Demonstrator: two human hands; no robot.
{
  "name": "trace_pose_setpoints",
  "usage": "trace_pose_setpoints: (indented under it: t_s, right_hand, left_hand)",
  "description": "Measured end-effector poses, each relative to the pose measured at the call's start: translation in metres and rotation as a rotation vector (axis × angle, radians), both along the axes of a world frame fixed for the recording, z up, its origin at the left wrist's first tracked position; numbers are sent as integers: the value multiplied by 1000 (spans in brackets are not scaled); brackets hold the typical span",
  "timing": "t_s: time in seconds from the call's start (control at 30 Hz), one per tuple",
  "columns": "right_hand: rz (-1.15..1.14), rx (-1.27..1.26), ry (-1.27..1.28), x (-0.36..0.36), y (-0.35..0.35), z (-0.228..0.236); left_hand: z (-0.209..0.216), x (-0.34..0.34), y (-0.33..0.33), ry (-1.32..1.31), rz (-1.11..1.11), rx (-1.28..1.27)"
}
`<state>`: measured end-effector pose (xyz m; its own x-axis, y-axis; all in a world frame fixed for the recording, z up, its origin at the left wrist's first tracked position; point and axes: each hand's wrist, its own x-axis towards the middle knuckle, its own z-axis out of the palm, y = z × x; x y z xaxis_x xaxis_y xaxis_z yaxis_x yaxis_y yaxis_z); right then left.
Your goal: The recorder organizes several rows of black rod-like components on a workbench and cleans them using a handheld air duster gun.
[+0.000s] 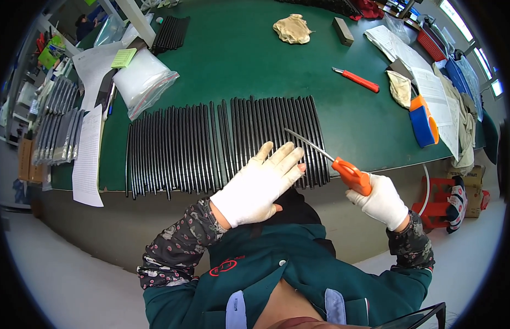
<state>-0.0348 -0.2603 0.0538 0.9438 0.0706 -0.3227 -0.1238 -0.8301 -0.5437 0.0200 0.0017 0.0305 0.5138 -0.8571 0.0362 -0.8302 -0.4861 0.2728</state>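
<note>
Black slender rods [173, 148] lie side by side in a long row along the near edge of the green table. My left hand [259, 183], in a white glove with bare thumb and one bare fingertip, rests flat over the near ends of the right-hand rods, fingers stretched out. Gloved in white too, my right hand [382, 202] is closed around the orange handle of a tool with a long thin metal shaft [309, 143]. The shaft points to the far left, over the right part of the row. Its exact kind I cannot make out.
A red-handled utility knife [358, 80], a crumpled cloth [293, 29] and a grey block [343, 32] lie beyond the rods. An orange-and-blue tape roll [424, 122] stands at right. Plastic bags [142, 79], papers [88, 159] and more black rods [173, 34] sit at left.
</note>
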Motion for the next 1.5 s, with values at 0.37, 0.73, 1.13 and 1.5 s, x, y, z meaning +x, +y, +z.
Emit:
trace_pose_setpoints:
  t_s: [0.37,0.73,1.13,1.5]
  right_hand:
    - [-77,31,42,-16,-10,6]
    - [-282,278,163,-47,-37,0]
    - [-150,218,107,-76,-40,-4]
    - [-164,277,107,-86,-42,-10]
  left_hand:
    - [-1,-2,1,-4,3,6]
    - [24,15,15,-50,64,-73]
    - [-25,91,-33,-281,-132,-37]
    - [-26,92,-36,-296,-144,-15]
